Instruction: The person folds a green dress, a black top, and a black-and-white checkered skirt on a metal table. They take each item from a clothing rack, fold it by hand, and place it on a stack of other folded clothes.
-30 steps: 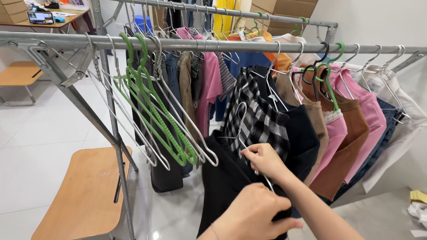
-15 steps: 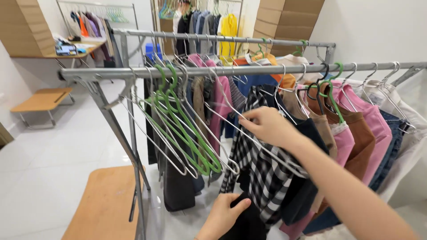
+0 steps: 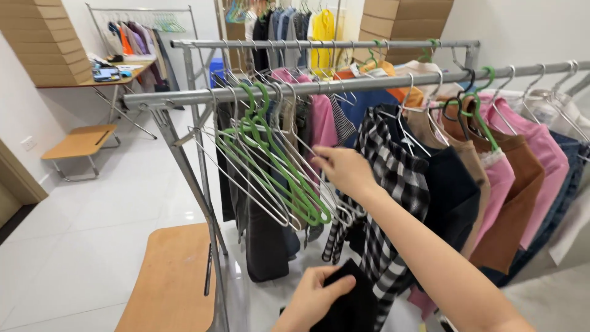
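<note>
Gripping black cloth (image 3: 353,301), left hand (image 3: 313,301); right hand (image 3: 344,169) among empty hangers (image 3: 276,178).

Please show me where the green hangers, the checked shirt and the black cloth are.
green hangers (image 3: 279,178): head view, on the sloping arms.
checked shirt (image 3: 393,169): head view, on its front.
black cloth (image 3: 350,307): head view, on its middle.

The clothes rail (image 3: 344,86) is bare metal, a dull brushed grey with a faint sheen. Empty hangers (image 3: 270,184) on it are of two kinds — thin bright wire, and green ones (image 3: 289,178) with a smooth plastic-looking coat. The black-and-white checked shirt (image 3: 393,178) is soft matt woven cloth, as is the black garment (image 3: 350,301) under the left hand (image 3: 316,298). The pink tops (image 3: 541,160) look matt too. The low bench (image 3: 169,276) has a smooth pale wood top — the floor (image 3: 92,233) is glossy white tile.
</note>
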